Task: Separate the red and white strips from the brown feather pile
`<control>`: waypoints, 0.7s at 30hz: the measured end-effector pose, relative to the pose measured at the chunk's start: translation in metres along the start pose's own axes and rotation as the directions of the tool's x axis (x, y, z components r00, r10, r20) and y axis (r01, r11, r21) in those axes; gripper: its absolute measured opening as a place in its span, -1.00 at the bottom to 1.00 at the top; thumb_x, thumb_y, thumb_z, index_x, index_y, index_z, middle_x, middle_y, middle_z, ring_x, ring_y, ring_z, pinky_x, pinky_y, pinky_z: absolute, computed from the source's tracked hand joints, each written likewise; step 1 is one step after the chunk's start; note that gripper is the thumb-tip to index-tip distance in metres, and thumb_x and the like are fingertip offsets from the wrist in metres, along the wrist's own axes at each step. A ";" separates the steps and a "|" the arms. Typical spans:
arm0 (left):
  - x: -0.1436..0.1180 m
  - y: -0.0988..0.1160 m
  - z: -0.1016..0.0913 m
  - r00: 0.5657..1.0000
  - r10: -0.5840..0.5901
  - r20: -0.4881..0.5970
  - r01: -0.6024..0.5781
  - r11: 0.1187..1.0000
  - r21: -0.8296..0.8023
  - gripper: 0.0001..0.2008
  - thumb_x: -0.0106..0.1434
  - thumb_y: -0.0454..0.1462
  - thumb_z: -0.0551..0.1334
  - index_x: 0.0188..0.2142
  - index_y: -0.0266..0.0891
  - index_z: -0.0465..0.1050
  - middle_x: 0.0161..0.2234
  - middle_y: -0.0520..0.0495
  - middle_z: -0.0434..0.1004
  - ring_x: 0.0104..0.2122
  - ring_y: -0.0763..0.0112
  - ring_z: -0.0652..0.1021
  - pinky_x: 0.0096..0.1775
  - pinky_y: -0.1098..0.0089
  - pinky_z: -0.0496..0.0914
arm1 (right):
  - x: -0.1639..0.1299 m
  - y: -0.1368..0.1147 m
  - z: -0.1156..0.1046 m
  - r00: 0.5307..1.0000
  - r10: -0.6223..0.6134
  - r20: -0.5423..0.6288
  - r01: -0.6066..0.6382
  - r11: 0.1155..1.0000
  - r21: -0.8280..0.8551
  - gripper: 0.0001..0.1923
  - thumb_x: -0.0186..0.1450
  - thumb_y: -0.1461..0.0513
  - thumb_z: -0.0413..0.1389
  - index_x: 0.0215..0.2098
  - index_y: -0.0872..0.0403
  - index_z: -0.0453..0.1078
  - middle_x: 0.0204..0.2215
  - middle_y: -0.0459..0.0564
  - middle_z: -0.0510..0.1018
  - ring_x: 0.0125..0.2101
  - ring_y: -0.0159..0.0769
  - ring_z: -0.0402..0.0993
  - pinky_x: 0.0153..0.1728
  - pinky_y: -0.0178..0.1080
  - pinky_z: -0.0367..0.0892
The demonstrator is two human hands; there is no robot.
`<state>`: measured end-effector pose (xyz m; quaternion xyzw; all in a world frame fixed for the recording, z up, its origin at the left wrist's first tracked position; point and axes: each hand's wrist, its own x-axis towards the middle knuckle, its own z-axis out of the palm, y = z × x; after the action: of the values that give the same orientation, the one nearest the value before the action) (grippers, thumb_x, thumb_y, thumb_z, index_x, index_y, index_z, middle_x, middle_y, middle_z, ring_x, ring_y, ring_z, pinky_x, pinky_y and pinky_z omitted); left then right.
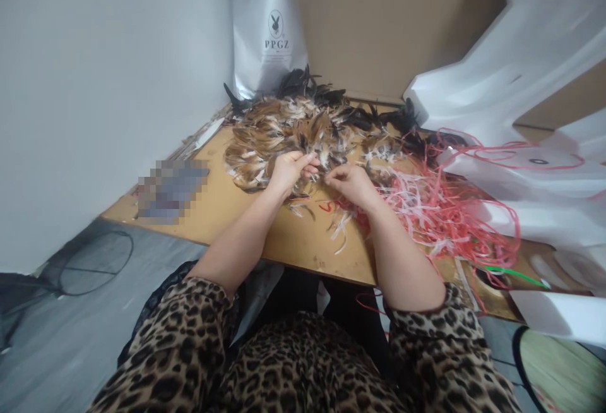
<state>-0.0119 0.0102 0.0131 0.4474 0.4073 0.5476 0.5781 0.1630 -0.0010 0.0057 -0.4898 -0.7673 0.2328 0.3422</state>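
Note:
Brown and white feathers lie in a heap on the wooden table, in front of both hands. My left hand is at the heap's near edge, its fingers closed in a pinch on a small bunch of feathers that stands up just beyond the fingertips. A short gap to its right separates it from my right hand. Thumb and forefinger are pressed together there, and whatever they hold is too small to make out. Loose feather bits lie on the wood just below my hands.
Black feathers edge the heap's far side. A tangle of red and white strings covers the table's right side. A white printed bag stands behind; white sheeting hangs at right. A blurred-out item lies left.

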 end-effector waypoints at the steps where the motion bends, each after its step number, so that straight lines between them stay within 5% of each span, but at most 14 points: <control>1: 0.000 0.000 0.000 1.000 -0.003 0.001 0.003 1.000 -0.004 -0.78 0.05 -0.21 0.30 -0.45 -0.37 0.42 -0.43 -0.10 0.55 -0.58 0.63 0.47 -0.54 0.58 0.29 | 0.000 0.001 0.001 0.999 -0.050 0.021 0.052 0.993 -0.102 -0.86 0.10 0.21 0.12 -0.43 0.09 0.50 -0.47 -0.05 0.53 -0.46 -0.36 0.37 -0.36 -0.29 0.21; 7: -0.001 -0.002 0.001 1.000 -0.002 0.014 0.002 1.000 -0.012 -0.78 0.05 -0.21 0.31 -0.46 -0.38 0.41 -0.46 -0.09 0.55 -0.60 0.65 0.45 -0.56 0.61 0.27 | -0.005 -0.014 0.016 0.965 -0.208 0.163 0.264 0.784 -0.562 -0.77 0.22 0.22 0.03 -0.22 -0.03 0.49 -0.32 0.04 0.48 -0.26 -0.25 0.33 -0.23 -0.19 0.10; 12: -0.001 -0.001 0.001 1.000 0.002 0.020 -0.002 1.000 -0.017 -0.80 0.06 -0.23 0.30 -0.45 -0.38 0.42 -0.44 -0.11 0.56 -0.60 0.65 0.45 -0.56 0.60 0.26 | -0.001 -0.021 0.024 0.966 -0.200 0.162 0.257 0.731 -0.632 -0.78 0.23 0.24 0.00 -0.38 0.07 0.50 -0.33 0.11 0.47 -0.26 -0.21 0.29 -0.21 -0.15 0.08; 15: 0.000 -0.001 -0.001 1.000 0.016 0.010 -0.015 0.997 -0.073 -0.81 0.06 -0.24 0.30 -0.41 -0.37 0.43 -0.44 -0.09 0.55 -0.59 0.65 0.46 -0.56 0.61 0.26 | 0.003 -0.015 0.022 0.986 -0.166 0.003 0.154 0.909 -0.387 -0.85 0.17 0.24 0.07 -0.44 0.10 0.47 -0.40 0.04 0.46 -0.31 -0.27 0.31 -0.26 -0.20 0.14; 17: 0.000 -0.002 -0.002 1.000 0.021 0.008 -0.020 0.991 -0.131 -0.82 0.06 -0.25 0.30 -0.40 -0.37 0.44 -0.45 -0.07 0.55 -0.58 0.66 0.46 -0.56 0.62 0.25 | 0.005 -0.011 0.018 0.991 -0.026 -0.132 0.026 1.000 0.000 -0.89 0.12 0.23 0.11 -0.46 0.10 0.45 -0.48 -0.03 0.45 -0.42 -0.36 0.31 -0.34 -0.26 0.18; 19: 0.001 -0.003 -0.002 1.000 0.009 0.024 -0.004 0.983 -0.183 -0.83 0.06 -0.27 0.30 -0.40 -0.37 0.44 -0.43 -0.06 0.54 -0.56 0.66 0.47 -0.55 0.63 0.26 | 0.007 -0.010 0.012 0.966 0.203 -0.158 -0.111 0.883 0.456 -0.88 0.06 0.20 0.17 -0.48 0.11 0.41 -0.58 -0.12 0.40 -0.56 -0.45 0.24 -0.47 -0.33 0.17; 21: 0.000 -0.003 -0.003 0.998 -0.019 0.062 0.032 0.976 -0.213 -0.84 0.06 -0.28 0.31 -0.40 -0.38 0.44 -0.39 -0.07 0.55 -0.54 0.66 0.48 -0.54 0.64 0.28 | 0.007 -0.010 0.005 0.930 0.364 -0.047 -0.196 0.602 0.774 -0.82 -0.02 0.19 0.24 -0.50 0.10 0.37 -0.65 -0.19 0.35 -0.65 -0.53 0.15 -0.59 -0.39 0.09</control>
<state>-0.0134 0.0108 0.0091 0.3933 0.3342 0.5672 0.6418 0.1515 0.0011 0.0113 -0.4372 -0.4738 0.5318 0.5492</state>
